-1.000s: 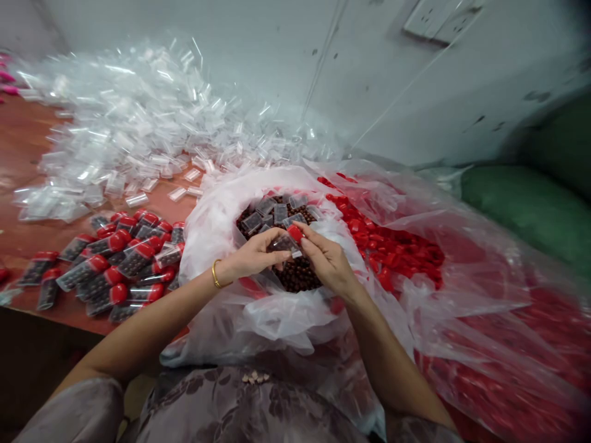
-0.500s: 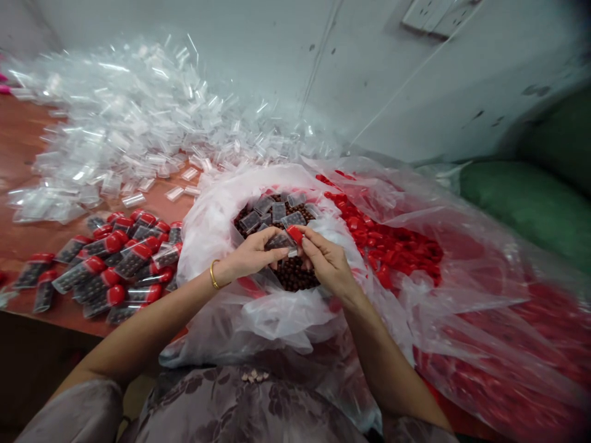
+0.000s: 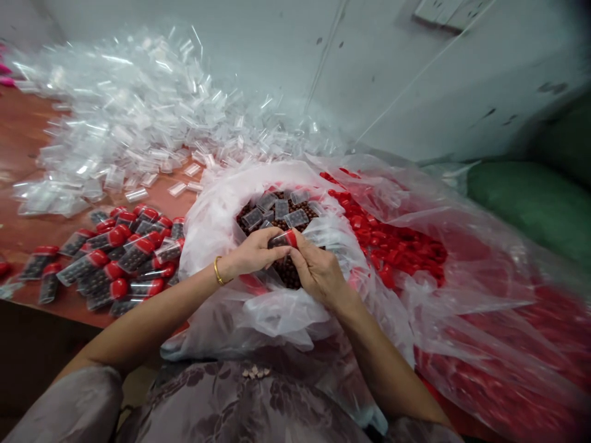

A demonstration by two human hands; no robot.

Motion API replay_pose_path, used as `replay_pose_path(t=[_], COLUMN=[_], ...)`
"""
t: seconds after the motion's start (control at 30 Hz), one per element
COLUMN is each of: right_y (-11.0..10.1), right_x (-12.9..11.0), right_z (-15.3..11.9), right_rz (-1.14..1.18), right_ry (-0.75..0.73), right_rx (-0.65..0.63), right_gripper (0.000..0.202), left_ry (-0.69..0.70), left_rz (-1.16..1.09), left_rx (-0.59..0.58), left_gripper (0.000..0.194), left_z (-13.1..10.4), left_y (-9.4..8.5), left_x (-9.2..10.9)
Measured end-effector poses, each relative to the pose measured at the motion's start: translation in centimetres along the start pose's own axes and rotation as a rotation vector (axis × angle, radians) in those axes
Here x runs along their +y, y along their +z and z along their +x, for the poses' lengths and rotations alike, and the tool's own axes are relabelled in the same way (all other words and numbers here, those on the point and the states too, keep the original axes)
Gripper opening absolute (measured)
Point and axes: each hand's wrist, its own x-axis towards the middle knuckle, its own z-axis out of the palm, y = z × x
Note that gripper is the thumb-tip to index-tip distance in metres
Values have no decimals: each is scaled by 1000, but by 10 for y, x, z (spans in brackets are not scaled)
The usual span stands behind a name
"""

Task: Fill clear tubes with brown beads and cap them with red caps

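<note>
My left hand is closed around a small clear container with dark contents, held over the open white bag. A red cap sits at the container's right end, and the fingers of my right hand are pressed against it. Below both hands the bag holds dark brown beads. Several clear containers lie on the beads just beyond my fingers. To the right, loose red caps lie in a clear plastic bag.
Capped containers with dark beads are heaped on the red table at the left. Behind them rises a large pile of clear empty containers against the wall. A green sack stands at the right.
The red cap, tilted at the container's end before, now sits in line with it. My right fingers have closed in on the cap. The view has shifted slightly.
</note>
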Motion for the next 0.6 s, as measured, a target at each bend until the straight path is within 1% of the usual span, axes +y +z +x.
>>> replay_pose_path(t=[0.07,0.17,0.23,0.3,0.33,0.4,0.47,0.5,0.53,0.6], right_y=[-7,-12,-9,-1,3,11,18,20,22,26], right_x=[0,1,3,3,3,-1,-5,-7,-9,-10], right_z=[6,21,33,44,48,54,57,58,58,56], right_rz=[-22,78,268,515,628,776,818,816,807,779], right_ry=[10,86,213,342,384,409,382,360,334,273], right_rx=[-7,78,145,155,145,108,23,-38,-104,-206], right_gripper=[54,63,71,77,80,87,89,89,88,89], left_ry=[-14,17,67,82,71,45,43,51,56,50], left_rz=[2,14,83,203,265,369,432,457,482,536], left_rx=[-15,-41,-39,-34,-51,-139,-243,-275,-289,-278], left_gripper=[43,39,33,30,28,26,24,24,23,24], left_z=[1,1,1,0,-1,-1,0,1,1,1], left_y=[2,4,4,3,2,2,3,4,4,6], left_x=[1,2,2,3,4,7,9,9,10,9])
